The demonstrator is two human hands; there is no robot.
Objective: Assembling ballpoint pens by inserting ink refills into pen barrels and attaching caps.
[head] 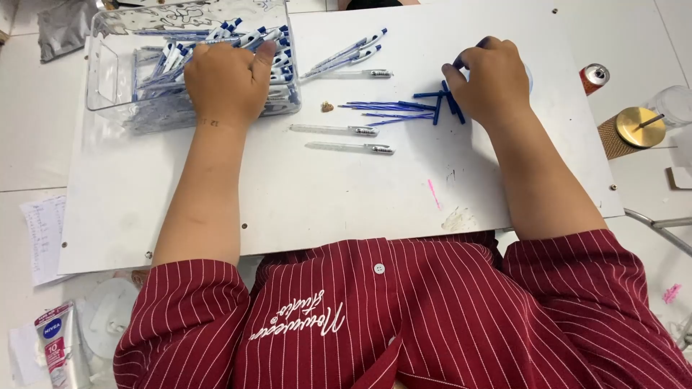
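Observation:
My left hand (227,79) reaches into a clear plastic bin (108,72) full of blue-and-white pens (162,61), its fingers curled down among them; what it grips is hidden. My right hand (490,75) rests on a small heap of blue pen caps (441,101), fingers bent over them. Thin blue ink refills (386,109) lie fanned out just left of that hand. Two clear pen barrels (335,130) (351,147) lie side by side on the white board (303,194) between my hands. A few assembled pens (346,57) lie beyond them.
A small can (595,75) stands at the right, with a round brass-topped object (634,128) and a clear cup (674,104) beside it. A tube (61,342) and a paper sheet (43,234) lie at the lower left. My red striped shirt fills the bottom.

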